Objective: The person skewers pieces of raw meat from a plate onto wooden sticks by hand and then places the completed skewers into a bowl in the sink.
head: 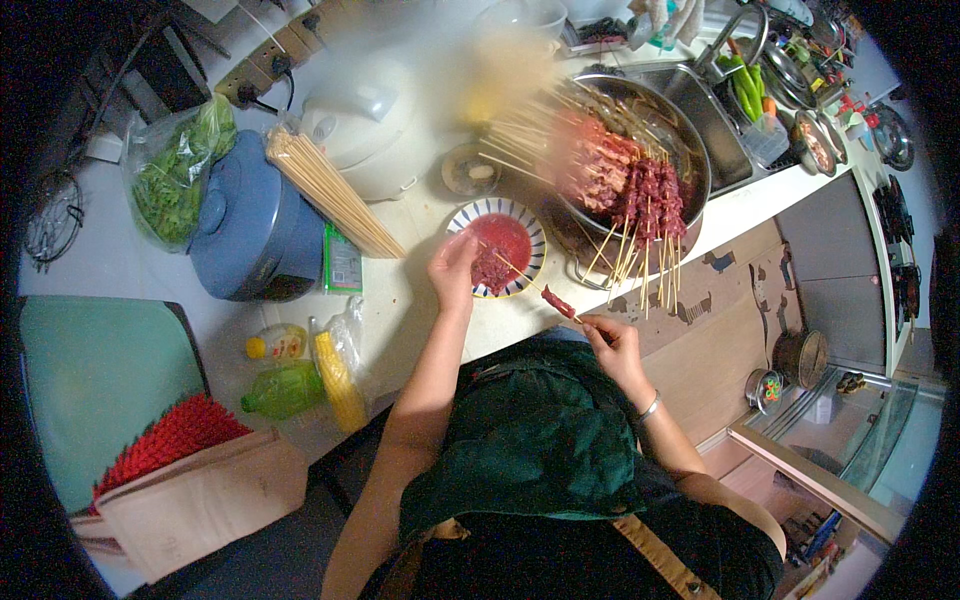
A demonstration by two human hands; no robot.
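Note:
My right hand grips a bamboo skewer near one end. A piece of dark red meat is threaded on it close to my fingers, and the bare end reaches over the bowl. My left hand is at the left side of a blue-and-white patterned bowl, its fingertips over the rim. Raw meat pieces lie in red liquid in this bowl. Whether the left fingers pinch any meat is hidden. Behind, a large metal pot holds many meat skewers, their sticks jutting over its rim.
Loose bamboo skewers lean by a blue lidded pot. A white rice cooker and a small dish stand behind the bowl. Bottles lie at left. A sink is at right, a glass-topped drawer below it.

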